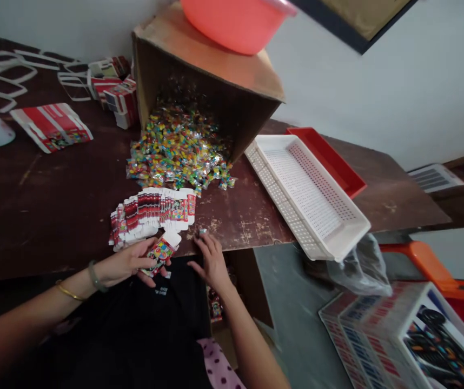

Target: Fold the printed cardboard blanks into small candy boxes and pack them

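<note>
My left hand [137, 263] is closed around a small red printed carton [161, 254], its white end flap standing up. To its right, my right hand [212, 258] rests at the table's front edge, thumb and fingers apart. A tiny shiny piece [203, 231] shows at its fingertips, too small to name. Just beyond my left hand lies a fanned row of flat red-and-white cartons [151, 210]. Behind that row, small clear packets of colourful candy [183, 148] spill out of a cardboard box [211, 65] tipped on its side.
A pink basin [236, 21] sits on the cardboard box. At right, a white perforated basket [309, 189] overhangs the table edge beside a red tray [329, 162]. More red-and-white cartons [122, 100] stand at back left. Below right are an orange stool [430, 265] and a crate [362, 335].
</note>
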`<state>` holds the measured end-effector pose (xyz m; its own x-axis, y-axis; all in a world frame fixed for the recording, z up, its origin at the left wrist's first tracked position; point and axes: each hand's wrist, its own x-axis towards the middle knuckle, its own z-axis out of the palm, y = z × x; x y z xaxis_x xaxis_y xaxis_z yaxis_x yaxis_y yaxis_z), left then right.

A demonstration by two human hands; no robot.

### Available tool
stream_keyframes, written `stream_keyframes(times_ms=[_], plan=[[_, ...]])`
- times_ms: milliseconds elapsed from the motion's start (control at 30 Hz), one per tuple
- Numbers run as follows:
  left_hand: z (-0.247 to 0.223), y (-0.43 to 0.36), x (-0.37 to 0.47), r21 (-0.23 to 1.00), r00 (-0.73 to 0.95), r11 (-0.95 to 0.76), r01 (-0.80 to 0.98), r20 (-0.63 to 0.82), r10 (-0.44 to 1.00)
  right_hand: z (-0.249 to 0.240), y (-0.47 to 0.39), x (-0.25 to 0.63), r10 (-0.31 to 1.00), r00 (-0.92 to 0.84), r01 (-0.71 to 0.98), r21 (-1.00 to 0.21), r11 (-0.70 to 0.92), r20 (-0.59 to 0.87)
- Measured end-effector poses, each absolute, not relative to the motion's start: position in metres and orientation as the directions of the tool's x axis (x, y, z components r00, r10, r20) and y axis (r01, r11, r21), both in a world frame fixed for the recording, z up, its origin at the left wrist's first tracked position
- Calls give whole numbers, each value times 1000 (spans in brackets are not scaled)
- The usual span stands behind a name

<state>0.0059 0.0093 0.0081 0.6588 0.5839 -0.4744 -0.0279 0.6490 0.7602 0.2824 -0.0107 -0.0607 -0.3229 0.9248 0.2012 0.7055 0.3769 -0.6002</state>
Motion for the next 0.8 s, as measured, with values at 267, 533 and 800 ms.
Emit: stream_keyframes(times_ms=[267,533,800], plan=[[-8,0,38,848,605,530,-11,-417,678,5,-22,234,997,72,242,-970,-7,11],[-2,-4,20,850,689,526,-25,-367,625,22,5,231,973,-174,545,-807,226,155],[1,-8,32,774,551,625,-100,-480,683,-10,-24,203,996,43,99,-992,-79,-75]])
